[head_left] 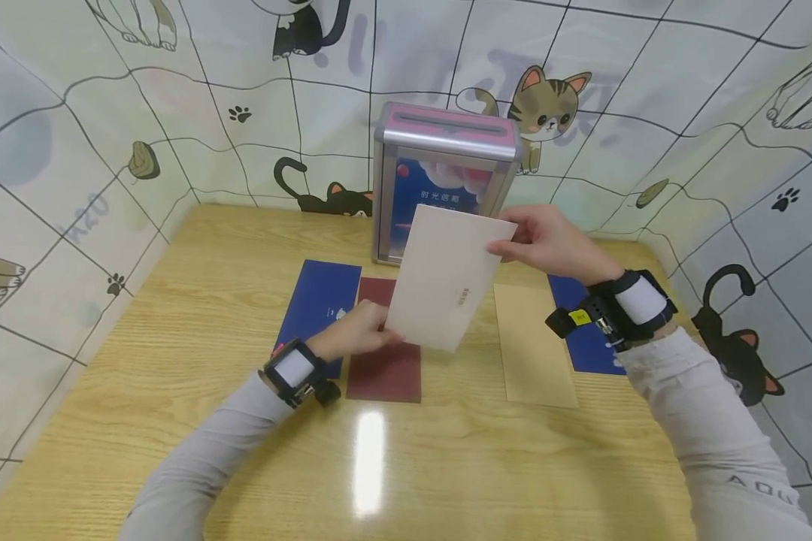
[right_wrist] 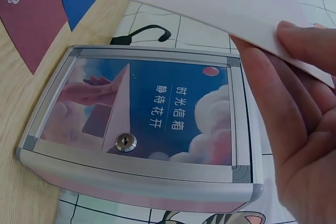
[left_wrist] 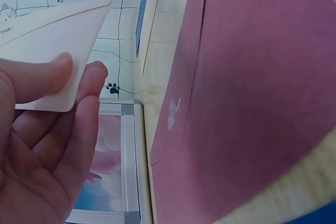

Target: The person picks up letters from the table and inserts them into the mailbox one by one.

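A white envelope (head_left: 443, 278) with small print near its lower edge is held up, tilted, between both hands. My left hand (head_left: 359, 329) pinches its lower left corner, thumb on one face and fingers behind, as the left wrist view shows. At the upper right corner, my right hand (head_left: 548, 240) grips it between thumb and fingers. Behind the envelope stands a silver-framed letter box (head_left: 446, 139) with a slotted pink top; its picture front is partly covered. Below the left hand lies a dark red envelope (head_left: 382, 376), its flap line visible in the left wrist view.
A blue envelope (head_left: 318, 300) lies left of the red one, partly under the left arm. To the right are a tan envelope (head_left: 534, 346) and another blue envelope (head_left: 595, 353). The box front has a round lock (right_wrist: 126, 141). Cat-patterned sheeting (head_left: 243, 173) surrounds the wooden table (head_left: 487, 466).
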A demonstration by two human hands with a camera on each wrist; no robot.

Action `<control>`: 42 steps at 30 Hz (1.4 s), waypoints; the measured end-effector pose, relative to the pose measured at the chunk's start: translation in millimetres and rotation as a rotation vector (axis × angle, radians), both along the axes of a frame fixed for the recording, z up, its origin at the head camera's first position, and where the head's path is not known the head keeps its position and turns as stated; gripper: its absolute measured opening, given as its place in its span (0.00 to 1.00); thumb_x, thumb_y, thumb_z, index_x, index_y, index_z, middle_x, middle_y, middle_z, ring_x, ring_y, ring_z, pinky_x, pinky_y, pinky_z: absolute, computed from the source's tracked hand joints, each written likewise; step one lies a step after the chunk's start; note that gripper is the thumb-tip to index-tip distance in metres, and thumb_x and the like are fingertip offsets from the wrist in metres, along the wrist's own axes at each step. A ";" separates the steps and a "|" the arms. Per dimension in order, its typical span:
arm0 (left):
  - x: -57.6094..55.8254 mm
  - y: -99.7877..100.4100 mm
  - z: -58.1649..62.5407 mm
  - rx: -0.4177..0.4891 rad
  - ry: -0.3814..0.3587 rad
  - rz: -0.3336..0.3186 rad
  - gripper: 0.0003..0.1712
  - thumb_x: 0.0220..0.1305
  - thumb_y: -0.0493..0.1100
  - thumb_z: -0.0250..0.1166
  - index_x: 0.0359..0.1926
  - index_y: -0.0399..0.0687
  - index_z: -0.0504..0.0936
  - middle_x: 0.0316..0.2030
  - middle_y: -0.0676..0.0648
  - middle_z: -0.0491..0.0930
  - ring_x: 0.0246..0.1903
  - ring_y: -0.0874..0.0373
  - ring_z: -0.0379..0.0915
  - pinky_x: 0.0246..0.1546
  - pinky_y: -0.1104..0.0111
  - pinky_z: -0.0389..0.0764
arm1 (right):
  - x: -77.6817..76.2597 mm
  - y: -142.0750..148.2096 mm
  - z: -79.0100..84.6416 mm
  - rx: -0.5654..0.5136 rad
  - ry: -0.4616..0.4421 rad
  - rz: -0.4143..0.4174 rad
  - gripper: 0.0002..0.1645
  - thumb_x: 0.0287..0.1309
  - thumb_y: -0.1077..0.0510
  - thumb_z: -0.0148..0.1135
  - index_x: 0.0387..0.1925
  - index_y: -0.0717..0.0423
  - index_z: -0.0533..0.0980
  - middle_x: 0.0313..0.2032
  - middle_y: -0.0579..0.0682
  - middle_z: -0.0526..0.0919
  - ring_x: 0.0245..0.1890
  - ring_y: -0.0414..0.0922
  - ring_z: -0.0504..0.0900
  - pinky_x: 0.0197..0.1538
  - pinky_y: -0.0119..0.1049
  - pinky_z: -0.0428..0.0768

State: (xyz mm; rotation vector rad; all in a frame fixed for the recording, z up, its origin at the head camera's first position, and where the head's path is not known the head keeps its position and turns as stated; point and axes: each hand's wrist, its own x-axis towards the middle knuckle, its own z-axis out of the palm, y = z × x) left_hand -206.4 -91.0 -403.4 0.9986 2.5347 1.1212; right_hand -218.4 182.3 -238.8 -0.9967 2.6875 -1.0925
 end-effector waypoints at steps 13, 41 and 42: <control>-31.6 5.9 25.1 0.034 -0.048 0.025 0.09 0.58 0.37 0.61 0.39 0.38 0.81 0.17 0.45 0.77 0.11 0.64 0.62 0.12 0.75 0.60 | -20.9 2.6 23.9 -0.002 0.112 -0.122 0.13 0.54 0.65 0.61 0.42 0.66 0.75 0.30 0.60 0.83 0.22 0.33 0.81 0.30 0.24 0.78; -84.9 22.6 101.5 0.011 0.054 0.114 0.10 0.56 0.38 0.62 0.38 0.35 0.80 0.15 0.47 0.74 0.11 0.64 0.55 0.13 0.75 0.55 | -59.8 2.7 99.6 0.096 0.163 -0.276 0.23 0.57 0.57 0.58 0.53 0.64 0.71 0.48 0.64 0.77 0.29 0.26 0.78 0.36 0.19 0.76; -85.8 22.2 103.7 0.009 0.061 0.117 0.11 0.57 0.38 0.62 0.38 0.35 0.80 0.16 0.46 0.76 0.11 0.64 0.56 0.13 0.75 0.55 | -60.3 2.2 101.8 0.096 0.174 -0.278 0.23 0.57 0.56 0.58 0.53 0.63 0.71 0.48 0.63 0.78 0.29 0.26 0.78 0.37 0.19 0.76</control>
